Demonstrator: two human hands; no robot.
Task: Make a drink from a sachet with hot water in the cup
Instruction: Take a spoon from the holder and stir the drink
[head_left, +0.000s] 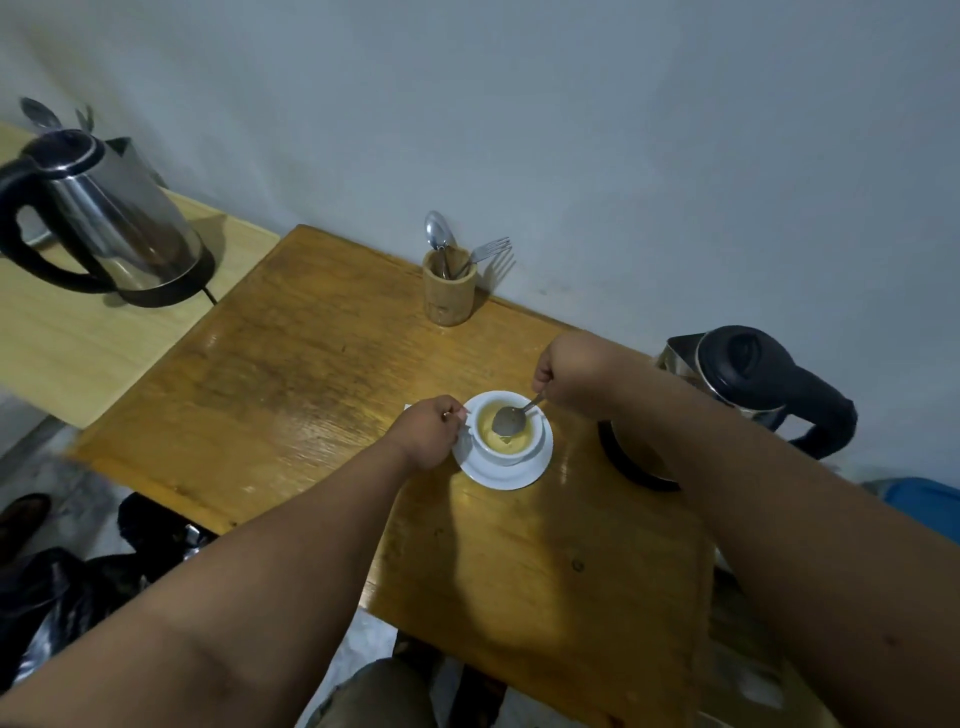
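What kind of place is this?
Likely a small home or office tea corner, not a full kitchen: a wooden table against a bare wall, two electric kettles, a cutlery holder, and a cup on a saucer.

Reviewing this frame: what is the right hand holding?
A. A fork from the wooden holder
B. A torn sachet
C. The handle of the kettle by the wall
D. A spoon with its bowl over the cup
D. The right hand grips the handle of a spoon whose bowl sits over the yellowish drink in the white cup, while the left hand steadies the cup's side.
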